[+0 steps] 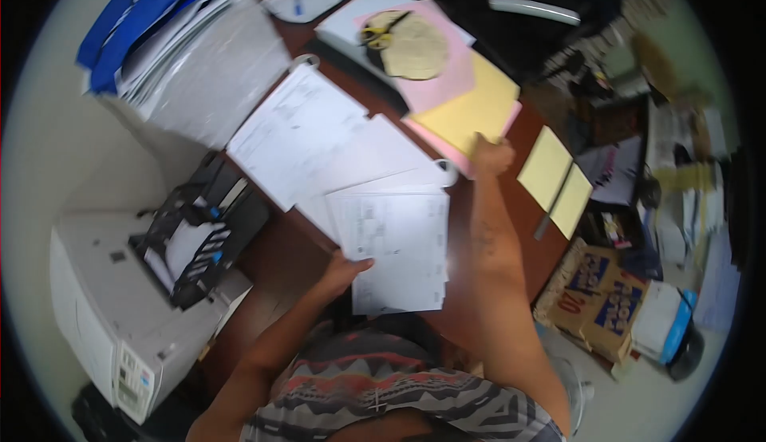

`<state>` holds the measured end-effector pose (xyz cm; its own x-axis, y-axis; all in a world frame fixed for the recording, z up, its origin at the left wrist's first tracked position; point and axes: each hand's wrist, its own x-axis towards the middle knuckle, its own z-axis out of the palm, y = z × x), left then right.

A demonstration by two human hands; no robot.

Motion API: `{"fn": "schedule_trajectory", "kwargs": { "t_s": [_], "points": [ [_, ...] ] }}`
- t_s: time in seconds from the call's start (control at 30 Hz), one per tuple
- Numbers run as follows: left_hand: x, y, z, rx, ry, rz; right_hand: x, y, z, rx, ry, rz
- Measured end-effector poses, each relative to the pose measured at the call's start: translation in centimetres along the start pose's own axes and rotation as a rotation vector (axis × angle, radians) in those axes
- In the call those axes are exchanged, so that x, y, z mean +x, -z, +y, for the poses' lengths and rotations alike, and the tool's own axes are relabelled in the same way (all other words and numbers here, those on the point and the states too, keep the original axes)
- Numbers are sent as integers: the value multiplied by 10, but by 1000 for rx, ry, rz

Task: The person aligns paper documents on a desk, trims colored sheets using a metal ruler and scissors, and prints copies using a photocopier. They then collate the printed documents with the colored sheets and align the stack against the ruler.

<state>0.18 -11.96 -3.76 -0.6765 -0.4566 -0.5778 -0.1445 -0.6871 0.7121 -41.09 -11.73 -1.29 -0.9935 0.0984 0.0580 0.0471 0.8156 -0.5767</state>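
Observation:
My left hand (345, 273) is closed on the left edge of a small stack of printed sheets (403, 250), thumb on top, held over the near edge of the desk. My right hand (490, 155) reaches forward, fingers closed at the near corner of the yellow paper (469, 111). Pink sheets (435, 95) lie with the yellow paper, and a round beige object (419, 47) rests on them with yellow-handled scissors (377, 37). Beyond the held stack, an open binder's white pages (299, 135) are spread on the desk.
A printer (104, 282) stands at the left, below a pile of papers in a plastic bag (215, 67). Pale yellow slips (546, 167) with a dark strip across them lie at the desk's right edge. A cardboard box (594, 298) sits lower right.

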Motion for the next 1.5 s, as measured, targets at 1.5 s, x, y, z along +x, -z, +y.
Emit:
{"fn": "schedule_trajectory", "kwargs": {
  "t_s": [1.5],
  "points": [
    [-39,-23,2,52,36,-1,-258,196,212,185,235,-320]
  ]
}}
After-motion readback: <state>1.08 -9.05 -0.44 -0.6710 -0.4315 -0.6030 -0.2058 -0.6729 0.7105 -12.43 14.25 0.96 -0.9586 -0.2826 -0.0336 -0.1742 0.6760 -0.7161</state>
